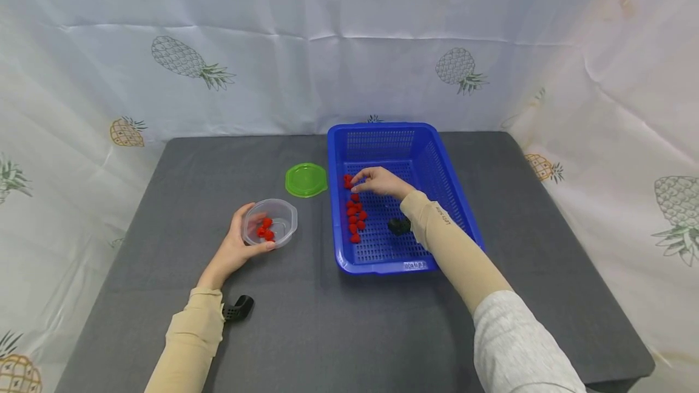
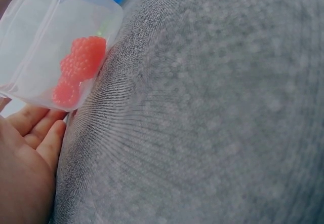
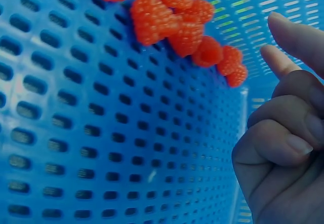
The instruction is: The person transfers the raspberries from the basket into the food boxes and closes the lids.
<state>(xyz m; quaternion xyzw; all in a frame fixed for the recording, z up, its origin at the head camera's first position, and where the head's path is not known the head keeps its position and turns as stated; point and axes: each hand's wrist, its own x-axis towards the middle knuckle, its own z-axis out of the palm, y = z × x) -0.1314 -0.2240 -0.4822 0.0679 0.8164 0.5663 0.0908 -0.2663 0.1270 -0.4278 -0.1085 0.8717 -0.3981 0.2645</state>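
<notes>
On the left of the table, my left hand (image 1: 236, 248) curves round a clear plastic container (image 1: 284, 217), thumb in front and fingers behind. Several red raspberries (image 2: 83, 59) lie at the container's bottom. My right hand (image 1: 382, 182) is over the blue basket (image 1: 401, 268), near its left wall. In the right wrist view, the index finger and thumb (image 3: 278, 62) stand apart with nothing between them, and the other fingers are folded in. More raspberries (image 3: 187, 34) lie on the slotted basket floor, in a loose row along the left side, close to those fingertips.
A green round lid (image 1: 306, 180) lies between the container and the basket. Black devices sit at both wrists, the left one (image 1: 238, 308) over the dark grey tabletop (image 1: 306, 332). A pineapple-print cloth (image 1: 306, 90) hangs behind the table.
</notes>
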